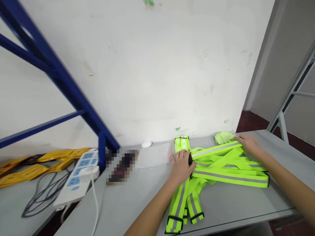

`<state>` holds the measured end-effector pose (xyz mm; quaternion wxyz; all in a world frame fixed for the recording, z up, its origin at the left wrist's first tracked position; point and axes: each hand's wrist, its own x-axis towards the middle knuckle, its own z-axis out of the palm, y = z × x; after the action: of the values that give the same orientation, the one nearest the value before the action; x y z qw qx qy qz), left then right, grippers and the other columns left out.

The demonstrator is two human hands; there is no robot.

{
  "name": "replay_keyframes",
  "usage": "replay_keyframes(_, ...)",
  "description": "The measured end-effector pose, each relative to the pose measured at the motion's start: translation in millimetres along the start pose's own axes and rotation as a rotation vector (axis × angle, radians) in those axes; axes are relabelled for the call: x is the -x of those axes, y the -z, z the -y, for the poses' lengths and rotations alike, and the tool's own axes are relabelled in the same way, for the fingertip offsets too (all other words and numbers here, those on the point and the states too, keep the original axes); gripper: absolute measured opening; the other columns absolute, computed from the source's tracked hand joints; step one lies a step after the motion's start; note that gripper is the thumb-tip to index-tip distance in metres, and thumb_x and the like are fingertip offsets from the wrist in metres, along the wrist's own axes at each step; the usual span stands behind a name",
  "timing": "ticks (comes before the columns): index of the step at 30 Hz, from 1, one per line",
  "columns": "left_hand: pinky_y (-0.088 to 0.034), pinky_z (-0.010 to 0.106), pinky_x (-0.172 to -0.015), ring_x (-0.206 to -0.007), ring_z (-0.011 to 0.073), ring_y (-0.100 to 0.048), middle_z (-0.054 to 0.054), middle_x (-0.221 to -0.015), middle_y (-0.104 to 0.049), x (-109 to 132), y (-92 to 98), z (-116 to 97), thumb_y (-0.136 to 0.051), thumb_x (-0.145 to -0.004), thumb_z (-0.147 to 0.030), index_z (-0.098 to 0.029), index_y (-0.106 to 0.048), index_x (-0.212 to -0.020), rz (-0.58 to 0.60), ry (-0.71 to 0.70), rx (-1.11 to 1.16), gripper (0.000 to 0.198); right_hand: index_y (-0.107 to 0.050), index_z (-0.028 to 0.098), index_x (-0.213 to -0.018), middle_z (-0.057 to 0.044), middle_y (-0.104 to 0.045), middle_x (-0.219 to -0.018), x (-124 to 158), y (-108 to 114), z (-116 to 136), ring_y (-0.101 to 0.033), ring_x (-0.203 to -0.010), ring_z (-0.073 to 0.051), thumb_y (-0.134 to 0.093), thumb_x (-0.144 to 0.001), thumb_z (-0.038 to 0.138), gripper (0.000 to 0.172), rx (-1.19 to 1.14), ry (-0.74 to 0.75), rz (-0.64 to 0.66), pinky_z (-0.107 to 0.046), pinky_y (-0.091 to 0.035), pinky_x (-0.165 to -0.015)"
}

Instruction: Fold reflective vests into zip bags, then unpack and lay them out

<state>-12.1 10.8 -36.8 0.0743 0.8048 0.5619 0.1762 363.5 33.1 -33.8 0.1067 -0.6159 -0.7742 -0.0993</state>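
Note:
A neon-yellow reflective strap vest (228, 177) with grey stripes and black buckles lies loosely spread on the grey table. My left hand (182, 165) is closed around its left part, with a black buckle between the fingers. Over at its far right, my right hand (248, 144) pinches the end of the upper strap, which runs nearly straight between both hands. Several strap ends with black sliders hang toward the front edge, below my left hand. Behind the vest, near the wall, sits a bundled piece of the same neon webbing (223, 137), close to my right hand.
A clear plastic bag (154, 155) and a small white round object (147, 144) lie left of the vest. Farther left are a white power strip (80, 173), dark cables, yellow straps (31, 172) and a blue metal frame (71, 88). A white wall (159, 72) stands behind.

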Motion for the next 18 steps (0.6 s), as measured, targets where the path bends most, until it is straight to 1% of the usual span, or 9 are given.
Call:
replay_keyframes(3, -0.015, 0.069, -0.108, -0.127, 0.0352, -0.040, 0.013, -0.134, -0.051, -0.5, -4.1, -1.0, -0.048, -0.086, -0.035, -0.021, -0.053, -0.124, -0.023, -0.013, -0.041, 0.041, -0.066, 0.018, -0.114, -0.014, -0.064, -0.098, 4.8, -0.3, -14.2, -0.054, -0.096, -0.030, -0.038, -0.082, 0.010, 0.044, 0.041, -0.005, 0.024, -0.040, -0.039, -0.084)
replay_keyframes(5, -0.015, 0.070, -0.108, -0.129, 0.0358, -0.039, 0.014, -0.136, -0.051, -1.4, -6.5, -1.6, -0.046, -0.086, -0.033, -0.020, -0.053, -0.126, -0.031, -0.014, -0.072, 0.042, -0.066, 0.019, -0.112, -0.015, -0.064, -0.103, 7.4, -4.2, -20.3, -0.052, -0.100, -0.031, -0.041, -0.084, 0.012, 0.039, 0.052, -0.023, 0.046, -0.041, -0.038, -0.084)
replay_keyframes(7, -0.015, 0.071, -0.108, -0.131, 0.0359, -0.037, 0.014, -0.140, -0.049, -1.9, -8.5, -1.5, -0.044, -0.088, -0.032, -0.020, -0.051, -0.130, -0.044, -0.019, -0.101, 0.044, -0.064, 0.019, -0.117, -0.015, -0.063, -0.111, 9.4, -7.6, -25.5, -0.052, -0.103, -0.031, -0.044, -0.083, 0.012, 0.040, 0.051, -0.040, 0.070, -0.039, -0.038, -0.084)
replay_keyframes(9, -0.013, 0.071, -0.108, -0.135, 0.0353, -0.034, 0.013, -0.145, -0.044, -2.4, -10.0, -0.3, -0.040, -0.090, -0.031, -0.022, -0.047, -0.135, -0.063, -0.036, -0.121, 0.047, -0.058, 0.020, -0.126, -0.014, -0.061, -0.118, 10.3, -7.4, -30.3, -0.053, -0.105, -0.030, -0.047, -0.081, 0.012, 0.046, 0.039, -0.046, 0.093, -0.037, -0.039, -0.084)
replay_keyframes(11, -0.010, 0.071, -0.110, -0.139, 0.0344, -0.030, 0.010, -0.149, -0.041, -3.2, -11.1, 1.6, -0.038, -0.091, -0.029, -0.024, -0.044, -0.139, -0.071, -0.075, -0.135, 0.049, -0.055, 0.022, -0.129, -0.012, -0.061, -0.119, 9.3, -2.2, -34.2, -0.055, -0.106, -0.029, -0.049, -0.081, 0.013, 0.049, 0.028, -0.045, 0.111, -0.036, -0.039, -0.084)
replay_keyframes(14, -0.004, 0.072, -0.110, -0.140, 0.0340, -0.029, 0.006, -0.150, -0.041, -4.6, -12.7, 4.5, -0.035, -0.092, -0.028, -0.025, -0.044, -0.140, -0.058, -0.138, -0.153, 0.049, -0.058, 0.022, -0.123, -0.011, -0.064, -0.112, 3.9, 11.7, -37.4, -0.057, -0.103, -0.029, -0.045, -0.084, 0.012, 0.042, 0.030, -0.062, 0.110, -0.037, -0.037, -0.087)
replay_keyframes(16, -0.003, 0.073, -0.110, -0.139, 0.0345, -0.032, 0.006, -0.149, -0.042, -5.0, -13.6, 5.3, -0.034, -0.092, -0.028, -0.027, -0.044, -0.141, -0.043, -0.149, -0.165, 0.050, -0.058, 0.019, -0.122, -0.013, -0.065, -0.113, -1.1, 20.3, -37.9, -0.057, -0.104, -0.030, -0.042, -0.086, 0.010, 0.041, 0.035, -0.087, 0.090, -0.040, -0.035, -0.090)
replay_keyframes(18, -0.004, 0.074, -0.109, -0.137, 0.0350, -0.035, 0.006, -0.149, -0.043, -4.7, -14.4, 4.7, -0.034, -0.092, -0.028, -0.029, -0.043, -0.142, -0.033, -0.149, -0.179, 0.051, -0.055, 0.016, -0.126, -0.017, -0.062, -0.118, -5.3, 24.0, -37.2, -0.056, -0.108, -0.032, -0.039, -0.088, 0.008, 0.042, 0.032, -0.113, 0.069, -0.043, -0.033, -0.093)
